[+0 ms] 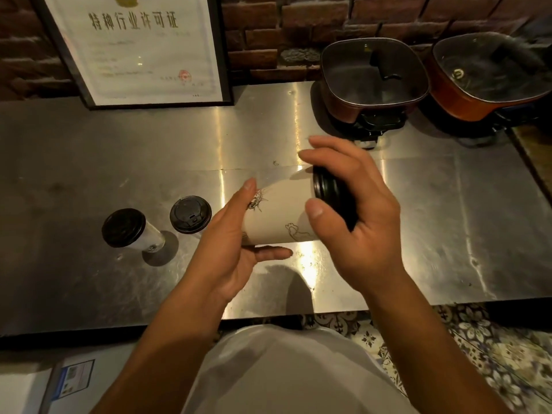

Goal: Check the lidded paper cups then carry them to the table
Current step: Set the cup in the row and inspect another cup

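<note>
Right hand (pixel 355 210) fingers (pixel 316 209) curled round black lid (pixel 330 195), thumb on cup wall. Left hand (pixel 230 234) fingers straight, cradling base of held cup (pixel 280 216), tipped sideways above surface (pixel 448 234). Two more lidded cups (pixel 191 215) stood upright left of held cup. Risk, judged: loose lid popped under twist, contents spilled over surface; slack left-hand support let base slip.
</note>
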A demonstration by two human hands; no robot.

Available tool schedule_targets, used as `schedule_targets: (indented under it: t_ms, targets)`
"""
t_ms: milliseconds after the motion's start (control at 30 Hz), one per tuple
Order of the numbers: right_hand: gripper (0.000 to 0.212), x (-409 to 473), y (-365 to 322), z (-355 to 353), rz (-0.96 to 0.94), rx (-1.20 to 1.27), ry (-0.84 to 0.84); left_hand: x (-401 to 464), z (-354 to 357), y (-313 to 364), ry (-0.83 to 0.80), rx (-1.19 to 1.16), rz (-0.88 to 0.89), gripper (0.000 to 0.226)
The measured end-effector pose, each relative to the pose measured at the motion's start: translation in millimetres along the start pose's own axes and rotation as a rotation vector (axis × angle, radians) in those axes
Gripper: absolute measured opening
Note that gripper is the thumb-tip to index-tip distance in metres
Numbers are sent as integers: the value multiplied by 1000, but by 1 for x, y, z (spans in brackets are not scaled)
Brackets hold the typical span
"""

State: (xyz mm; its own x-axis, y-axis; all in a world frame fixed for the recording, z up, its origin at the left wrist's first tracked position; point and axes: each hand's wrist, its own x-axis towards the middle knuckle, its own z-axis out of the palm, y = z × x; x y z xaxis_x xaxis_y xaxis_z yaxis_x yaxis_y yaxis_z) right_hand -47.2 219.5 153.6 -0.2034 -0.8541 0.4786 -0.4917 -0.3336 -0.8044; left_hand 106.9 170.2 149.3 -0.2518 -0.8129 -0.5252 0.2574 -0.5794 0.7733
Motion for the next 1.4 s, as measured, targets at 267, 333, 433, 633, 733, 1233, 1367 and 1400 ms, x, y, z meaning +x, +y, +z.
schedule_targets:
  t_ms: [267,333,433,633,733,1233,1367,1400]
  targets:
    - [75,0,9,-15,370,336,-121,9,-7,2,26,-19,34,60]
    - [73,-1,11,-20,379,339,-104,12,-10,3,66,302,152,52]
    - [71,0,19,-27,382,282,-98,14,-19,13,193,727,459,27]
    - [73,1,19,-31,279,162,-53,1,-15,25,63,1105,596,54]
    - [76,2,19,-31,245,44,-80,2,-12,22,113,1182,640,62]
    - [58,-3,33,-10,447,466,-207,13,-9,2,-148,628,464,43]
    - [39,-13,51,6,553,548,-138,32,-16,-14,-158,626,456,40]
    - [38,-16,57,9,578,544,-122,37,-17,-19,-165,627,441,40]
